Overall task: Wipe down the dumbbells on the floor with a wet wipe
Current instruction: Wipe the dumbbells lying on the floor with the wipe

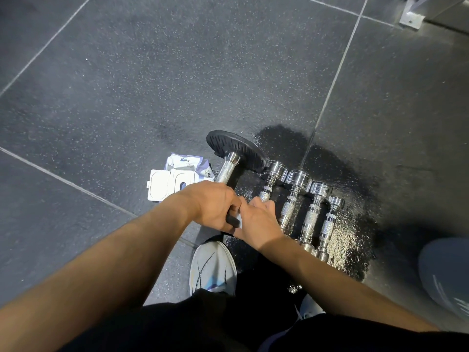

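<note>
My left hand (pixel 213 204) grips the near end of a large dumbbell (pixel 228 168) with a knurled chrome handle and a black rubber plate (pixel 236 148) at its far end. My right hand (pixel 258 222) sits against the dumbbell's near black end, fingers curled there; a sliver of white wet wipe (pixel 240 226) shows under them. Several small chrome dumbbells (pixel 291 196) lie side by side on the floor just right of my hands. The wet wipe pack (pixel 177 179), white with its lid open, lies on the floor left of the big dumbbell.
The dark speckled rubber floor (pixel 152 85) has a wet, shiny patch (pixel 342 240) under and right of the small dumbbells. My white shoe (pixel 213 268) is just below my hands. Another person's knee (pixel 446 270) is at the right edge. A metal bracket (pixel 412 16) stands far right.
</note>
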A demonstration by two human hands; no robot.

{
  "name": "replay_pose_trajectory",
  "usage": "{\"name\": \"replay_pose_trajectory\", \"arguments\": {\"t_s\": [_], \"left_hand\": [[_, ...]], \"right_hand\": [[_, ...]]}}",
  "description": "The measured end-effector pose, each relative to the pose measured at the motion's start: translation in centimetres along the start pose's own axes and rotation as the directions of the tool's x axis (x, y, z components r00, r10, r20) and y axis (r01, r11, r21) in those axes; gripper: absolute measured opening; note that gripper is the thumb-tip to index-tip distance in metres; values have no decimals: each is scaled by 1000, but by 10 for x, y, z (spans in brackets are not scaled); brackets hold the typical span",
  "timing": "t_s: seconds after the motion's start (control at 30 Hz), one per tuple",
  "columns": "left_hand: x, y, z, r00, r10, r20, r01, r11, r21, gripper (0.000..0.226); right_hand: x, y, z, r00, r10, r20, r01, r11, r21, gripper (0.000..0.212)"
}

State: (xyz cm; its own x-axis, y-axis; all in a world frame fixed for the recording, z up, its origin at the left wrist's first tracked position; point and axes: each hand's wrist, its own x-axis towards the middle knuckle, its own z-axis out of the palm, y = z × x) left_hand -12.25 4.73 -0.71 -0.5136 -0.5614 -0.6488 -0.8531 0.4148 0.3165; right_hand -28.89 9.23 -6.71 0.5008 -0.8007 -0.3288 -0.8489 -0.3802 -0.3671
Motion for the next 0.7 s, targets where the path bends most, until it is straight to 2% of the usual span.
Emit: {"name": "replay_pose_trajectory", "arguments": {"t_s": [0.13, 0.2, 0.27, 0.33, 0.37, 0.57, 0.7], "left_hand": [[0, -1, 0, 1000, -5, -15, 5, 1000, -3, 33], [0, -1, 1, 1000, -10, -14, 10, 1000, -8, 35], [0, -1, 1, 1000, -17, -6, 17, 1000, -9, 34], [0, -1, 1, 1000, -15, 1, 15, 1000, -15, 32], [0, -1, 0, 1000, -10, 1, 10, 1000, -14, 30], [-1, 1, 0, 1000, -13, 0, 13, 1000, 3, 27], [-1, 1, -1, 1000, -18, 8, 18, 1000, -7, 26]], "right_hand": [[2, -5, 10, 997, 39, -61, -42, 998, -51, 57], [1, -7, 8, 999, 40, -27, -41, 999, -30, 57], [0, -2, -4, 998, 32, 53, -38, 993, 116, 60], [-3, 8, -22, 982, 64, 179, -119, 940, 321, 57], [-5, 13, -26, 978, 68, 199, -138, 922, 362, 56], [-7, 11, -15, 994, 70, 80, -90, 956, 278, 52], [0, 3, -3, 994, 102, 30, -105, 982, 155, 59]]}}
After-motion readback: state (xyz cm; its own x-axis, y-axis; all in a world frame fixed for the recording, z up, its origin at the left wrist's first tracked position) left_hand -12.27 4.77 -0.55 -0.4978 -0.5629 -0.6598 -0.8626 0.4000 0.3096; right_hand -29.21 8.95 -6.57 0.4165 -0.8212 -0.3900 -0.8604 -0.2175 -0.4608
